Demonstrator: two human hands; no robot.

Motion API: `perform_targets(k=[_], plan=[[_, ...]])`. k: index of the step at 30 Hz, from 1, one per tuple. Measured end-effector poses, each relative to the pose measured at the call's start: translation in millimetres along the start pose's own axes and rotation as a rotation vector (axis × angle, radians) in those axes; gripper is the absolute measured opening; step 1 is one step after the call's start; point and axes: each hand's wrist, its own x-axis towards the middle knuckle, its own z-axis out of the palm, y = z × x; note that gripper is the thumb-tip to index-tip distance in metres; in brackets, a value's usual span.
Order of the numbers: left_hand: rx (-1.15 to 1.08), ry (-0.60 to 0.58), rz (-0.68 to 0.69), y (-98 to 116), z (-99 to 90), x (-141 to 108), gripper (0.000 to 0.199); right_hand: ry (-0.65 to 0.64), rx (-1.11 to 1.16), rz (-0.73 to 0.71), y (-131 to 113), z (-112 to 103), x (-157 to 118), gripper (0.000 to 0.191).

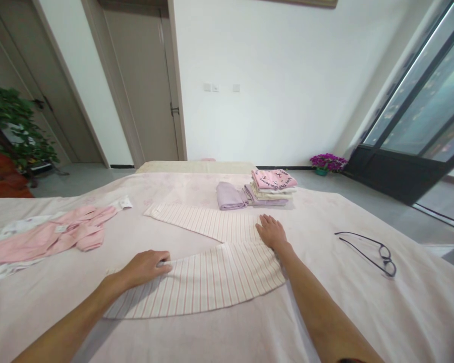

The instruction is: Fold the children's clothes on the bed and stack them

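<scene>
Striped cream-and-pink trousers (212, 277) lie spread on the pale pink cloth (166, 338), their two legs pointing left. My left hand (149, 267) is closed on the upper edge of the nearer leg, thumb and fingers pinching the fabric. At the waist end on the right, my right hand (271, 232) rests with its fingers spread on the fabric. Just beyond the trousers sits a folded lilac garment (230, 195), beside a stack of folded clothes (274, 186) with a pink printed one on top.
Pink and white garments (75, 227) lie loosely at the left. Black-framed glasses (386, 259) rest unfolded at the right. Behind the cloth-covered surface are a pot of purple flowers (327, 163), a green plant (15, 121) and a wooden chair (3, 176).
</scene>
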Motion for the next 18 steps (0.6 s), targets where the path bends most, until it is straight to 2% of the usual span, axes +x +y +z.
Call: perform_targets(k=[7,9,11,13,15,16,18], plan=[[-0.202,-0.146,-0.091,-72.9,-3.4,-30.5,0.035,-0.033,-0.011,0.01,-0.5,-1.3,1.9,0.058],[-0.201,-0.173,-0.154,-87.5,-2.6,-36.3,0.037,-0.026,-0.011,0.006,-0.8,-1.8,1.3,0.057],[-0.139,-0.17,-0.226,-93.4,-4.3,-41.2,0.037,-0.014,-0.011,0.004,-1.0,-2.1,0.7,0.057],[-0.026,-0.14,-0.308,-87.1,-8.4,-43.9,0.033,-0.005,-0.012,0.003,-1.1,-2.3,0.5,0.057],[0.101,-0.053,-0.35,-66.6,-12.1,-42.1,0.031,0.002,-0.009,0.002,-1.0,-2.1,0.7,0.057],[0.149,0.014,-0.333,-51.0,-12.6,-38.8,0.033,0.004,-0.007,0.001,-0.9,-2.0,0.9,0.057],[0.126,0.167,-0.165,-10.9,-9.6,-26.9,0.041,0.009,-0.001,0.001,-0.7,-1.6,1.1,0.057]])
